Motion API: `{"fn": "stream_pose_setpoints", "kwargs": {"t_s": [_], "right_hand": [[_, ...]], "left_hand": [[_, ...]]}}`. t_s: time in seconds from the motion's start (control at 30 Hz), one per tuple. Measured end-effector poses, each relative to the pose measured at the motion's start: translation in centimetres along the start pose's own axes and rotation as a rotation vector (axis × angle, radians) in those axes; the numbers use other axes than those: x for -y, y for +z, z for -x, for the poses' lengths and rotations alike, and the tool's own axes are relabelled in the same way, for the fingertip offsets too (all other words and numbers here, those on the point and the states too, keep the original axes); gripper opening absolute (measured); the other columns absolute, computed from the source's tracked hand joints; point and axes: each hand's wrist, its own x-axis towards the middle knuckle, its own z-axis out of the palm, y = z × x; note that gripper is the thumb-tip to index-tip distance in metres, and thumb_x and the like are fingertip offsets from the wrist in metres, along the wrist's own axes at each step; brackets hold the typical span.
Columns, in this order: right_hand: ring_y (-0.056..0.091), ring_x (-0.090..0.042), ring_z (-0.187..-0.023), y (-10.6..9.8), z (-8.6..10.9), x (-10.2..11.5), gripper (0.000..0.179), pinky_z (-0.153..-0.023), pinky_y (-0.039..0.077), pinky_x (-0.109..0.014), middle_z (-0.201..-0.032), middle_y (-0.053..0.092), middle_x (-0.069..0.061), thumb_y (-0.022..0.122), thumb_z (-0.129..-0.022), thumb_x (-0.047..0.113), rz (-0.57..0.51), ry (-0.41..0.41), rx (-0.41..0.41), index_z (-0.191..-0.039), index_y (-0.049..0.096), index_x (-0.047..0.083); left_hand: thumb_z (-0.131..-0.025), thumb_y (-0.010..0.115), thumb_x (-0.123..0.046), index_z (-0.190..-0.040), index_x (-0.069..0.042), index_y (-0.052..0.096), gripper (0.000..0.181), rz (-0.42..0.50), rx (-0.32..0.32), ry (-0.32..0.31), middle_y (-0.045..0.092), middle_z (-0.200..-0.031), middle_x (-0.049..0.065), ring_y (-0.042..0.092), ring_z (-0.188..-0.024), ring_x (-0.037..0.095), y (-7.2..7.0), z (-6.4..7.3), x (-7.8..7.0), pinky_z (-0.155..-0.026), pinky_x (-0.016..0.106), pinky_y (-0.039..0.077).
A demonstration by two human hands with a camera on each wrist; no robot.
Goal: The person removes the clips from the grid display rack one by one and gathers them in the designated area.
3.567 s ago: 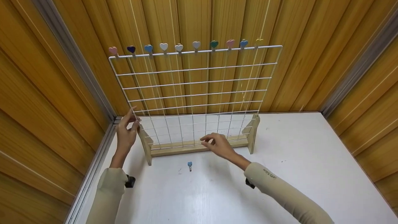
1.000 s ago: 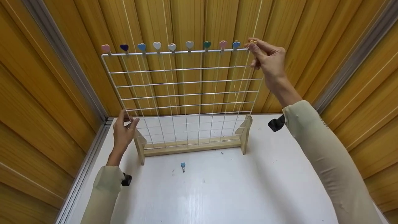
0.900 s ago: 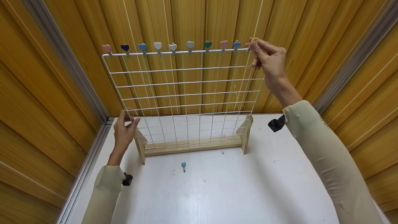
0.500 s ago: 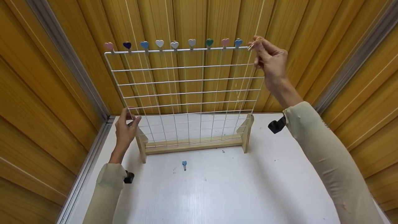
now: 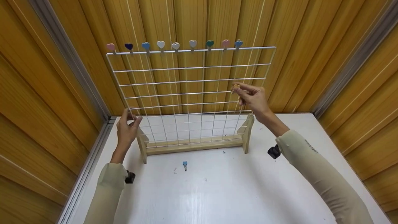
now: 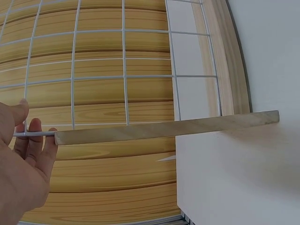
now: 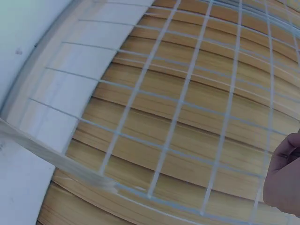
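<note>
In the head view a white wire grid (image 5: 203, 66) stands upright in a wooden stand (image 5: 194, 148). My left hand (image 5: 127, 130) holds its lower left edge; in the left wrist view the fingers (image 6: 47, 152) curl behind the wire, with the thumb on the other side. Between thumb and fingertips my right hand (image 5: 254, 99) pinches a yellow heart-shaped clip (image 5: 236, 86), in front of the grid's right half. Several heart clips sit along the top bar, from a pink clip (image 5: 111, 47) at the left to a blue clip (image 5: 238, 43) towards the right.
One blue heart clip (image 5: 185, 164) lies on the white table (image 5: 199, 196) in front of the stand. Yellow wood-look panels (image 5: 189, 18) rise behind and on both sides. A grey metal frame (image 5: 82, 169) runs along the table's left edge.
My right hand went up to the top right corner, took the yellow heart clip off the bar, and has come down and left with it. My left hand stays at the grid's edge.
</note>
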Motion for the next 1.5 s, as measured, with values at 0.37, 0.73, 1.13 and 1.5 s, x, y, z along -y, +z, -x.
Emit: {"fn": "stream_pose_setpoints", "kwargs": {"t_s": [0.37,0.73,1.13,1.5], "right_hand": [[0.058,-0.004,-0.055,3.5,3.3,-6.7,0.032,-0.053,0.047,-0.016,-0.088,0.075,0.005,0.064,-0.100,0.007,0.121,0.135,0.170,-0.129,0.066,-0.006],[0.061,-0.006,-0.062,6.4,8.4,-14.3,0.032,-0.057,0.048,-0.017,-0.109,0.071,-0.022,0.060,-0.103,0.012,0.120,0.309,0.269,-0.133,0.065,0.000],[0.063,-0.009,-0.058,9.0,12.7,-19.6,0.031,-0.055,0.047,-0.021,-0.105,0.075,-0.025,0.071,-0.096,0.013,0.192,0.382,0.293,-0.123,0.070,-0.003],[0.068,-0.019,-0.070,10.6,14.7,-21.8,0.021,-0.054,0.047,-0.015,-0.101,0.077,-0.020,0.073,-0.094,0.009,0.353,0.290,0.271,-0.109,0.076,-0.004]], "left_hand": [[-0.097,0.069,-0.006,-0.133,-0.001,0.054,0.039,-0.009,-0.012,-0.001,0.062,-0.105,0.018,0.064,-0.109,0.029,-0.1,-0.3,0.1,-0.099,0.049,0.057],[-0.097,0.069,-0.008,-0.132,0.000,0.054,0.039,0.012,-0.011,0.011,0.061,-0.105,0.020,0.064,-0.111,0.033,0.2,-0.5,0.5,-0.101,0.050,0.056],[-0.097,0.069,-0.008,-0.126,-0.001,0.054,0.033,0.003,-0.019,-0.002,0.061,-0.106,0.020,0.065,-0.113,0.033,0.1,0.0,0.6,-0.101,0.048,0.056],[-0.097,0.069,-0.008,-0.127,-0.001,0.054,0.034,0.025,-0.022,-0.009,0.060,-0.105,0.019,0.065,-0.112,0.031,0.3,0.0,0.5,-0.101,0.045,0.056]]}}
